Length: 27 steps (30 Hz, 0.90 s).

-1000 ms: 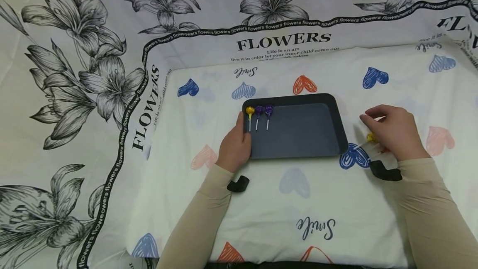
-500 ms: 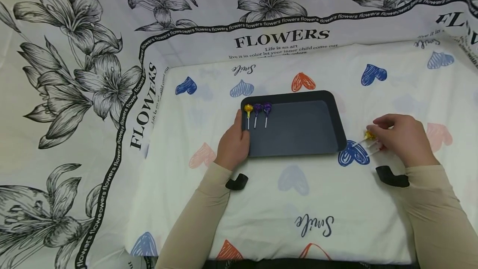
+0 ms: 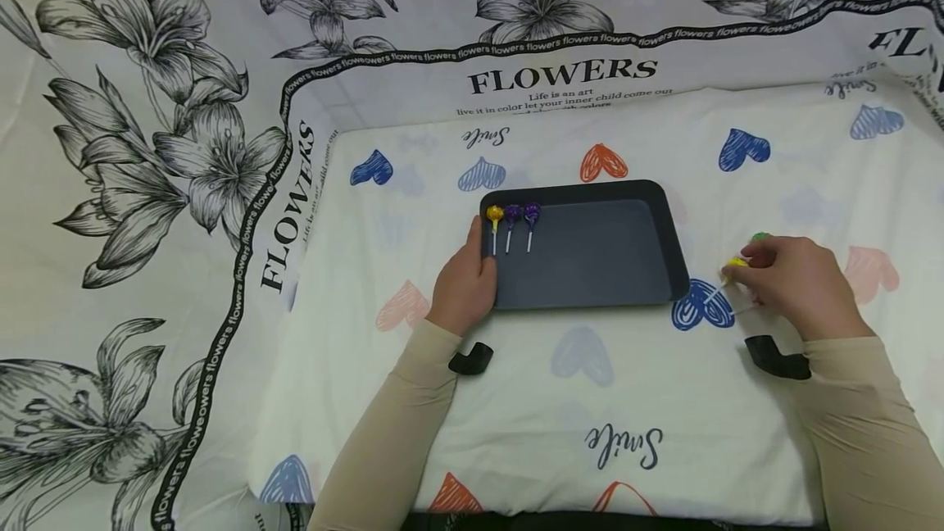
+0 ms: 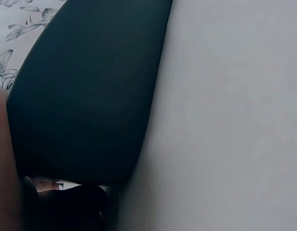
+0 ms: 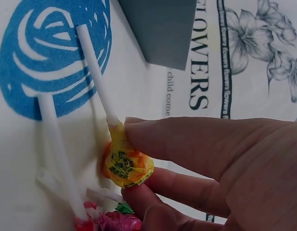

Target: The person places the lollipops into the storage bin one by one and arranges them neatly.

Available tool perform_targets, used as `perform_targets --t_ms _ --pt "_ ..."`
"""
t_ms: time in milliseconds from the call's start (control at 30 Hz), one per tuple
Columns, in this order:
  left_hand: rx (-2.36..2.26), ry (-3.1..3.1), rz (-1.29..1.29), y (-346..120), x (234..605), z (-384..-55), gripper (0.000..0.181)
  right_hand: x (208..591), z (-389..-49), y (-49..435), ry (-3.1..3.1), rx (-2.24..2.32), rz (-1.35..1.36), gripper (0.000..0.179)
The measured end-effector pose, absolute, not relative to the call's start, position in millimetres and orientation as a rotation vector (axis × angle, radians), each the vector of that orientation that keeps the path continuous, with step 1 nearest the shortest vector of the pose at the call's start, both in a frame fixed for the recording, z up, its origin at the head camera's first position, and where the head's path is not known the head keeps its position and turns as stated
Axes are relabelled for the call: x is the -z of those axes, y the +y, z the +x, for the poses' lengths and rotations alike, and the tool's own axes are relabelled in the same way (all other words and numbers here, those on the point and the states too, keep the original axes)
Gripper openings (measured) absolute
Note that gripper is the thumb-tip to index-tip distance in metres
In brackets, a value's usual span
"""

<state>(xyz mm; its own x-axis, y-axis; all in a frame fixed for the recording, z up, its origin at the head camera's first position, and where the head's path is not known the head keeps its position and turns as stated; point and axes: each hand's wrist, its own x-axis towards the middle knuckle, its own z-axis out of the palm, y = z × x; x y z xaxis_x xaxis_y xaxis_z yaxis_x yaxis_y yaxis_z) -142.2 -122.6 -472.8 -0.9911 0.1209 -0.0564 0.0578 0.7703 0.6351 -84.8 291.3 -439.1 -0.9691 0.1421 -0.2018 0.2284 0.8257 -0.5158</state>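
My left hand (image 3: 462, 289) holds the dark grey tray (image 3: 583, 281) by its left side, thumb at the rim. Inside the tray's upper left corner, a yellow lollipop (image 3: 495, 215) and two purple lollipops (image 3: 532, 215) lie in a row, sticks toward me. Right of the tray, my right hand (image 3: 804, 281) pinches another yellow lollipop (image 5: 127, 166) at its wrapped head, thumb on the wrapper and fingers behind. Its white stick points up and left in the right wrist view. Beneath that hand lie lollipops with red and pink wrappers (image 5: 117, 221), partly hidden.
A green wrapper (image 3: 760, 236) shows just beyond my right fingers. The white cloth (image 3: 627, 400) with printed hearts lies over a flower-patterned sheet (image 3: 214, 162). Black wrist straps (image 3: 470, 359) sit below both hands.
My right hand has moved slightly right and toward me, and its fingers have come onto the yellow lollipop, whose stick has turned. My left hand and the tray stay put.
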Motion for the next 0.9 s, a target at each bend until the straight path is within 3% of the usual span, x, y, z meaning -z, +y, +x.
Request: perform_targets --t_ms 233,900 --pt "-1.023 2.863 0.148 -123.1 470.7 -142.4 0.070 441.1 -86.3 289.3 2.846 0.860 0.258 0.045" --pt "-0.998 2.877 0.156 -124.5 473.0 -143.0 0.069 443.1 -87.7 283.0 2.890 0.794 0.305 0.044"
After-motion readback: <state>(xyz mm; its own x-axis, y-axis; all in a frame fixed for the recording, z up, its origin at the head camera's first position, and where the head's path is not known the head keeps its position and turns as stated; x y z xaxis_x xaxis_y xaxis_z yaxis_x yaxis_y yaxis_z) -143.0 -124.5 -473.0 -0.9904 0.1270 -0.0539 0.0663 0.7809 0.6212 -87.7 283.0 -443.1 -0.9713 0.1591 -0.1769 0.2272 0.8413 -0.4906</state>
